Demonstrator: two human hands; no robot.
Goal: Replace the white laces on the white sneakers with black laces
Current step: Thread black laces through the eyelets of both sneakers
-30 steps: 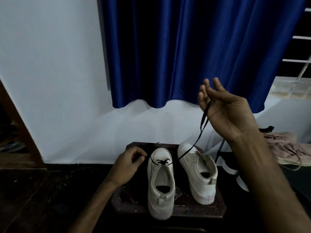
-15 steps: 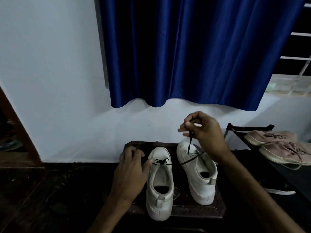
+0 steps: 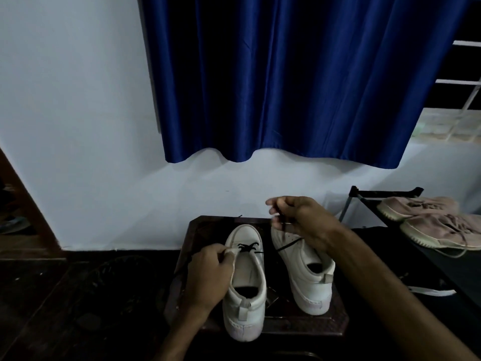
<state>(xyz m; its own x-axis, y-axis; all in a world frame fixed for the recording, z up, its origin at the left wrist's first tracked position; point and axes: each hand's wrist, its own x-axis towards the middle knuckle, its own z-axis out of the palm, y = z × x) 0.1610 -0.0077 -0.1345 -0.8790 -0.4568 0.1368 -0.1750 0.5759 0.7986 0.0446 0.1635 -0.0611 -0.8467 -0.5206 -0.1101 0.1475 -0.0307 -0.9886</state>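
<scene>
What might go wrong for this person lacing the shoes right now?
1. The lace runs across the right sneaker to the right hand; a hard pull might tip or drag that sneaker.
2. The heel of the left sneaker sits at the front edge of the stool, steadied only by the left hand; it may slide off.

A blue curtain [image 3: 299, 74] hangs against a white wall [image 3: 73, 126], with white window bars [image 3: 466, 82] to its right. A black rack [image 3: 385, 194] at the right carries two pink shoes [image 3: 426, 207], and a dark shoe [image 3: 429, 289] lies beneath. A dark tabletop [image 3: 338, 319] stands on the dark floor [image 3: 78, 295].
</scene>
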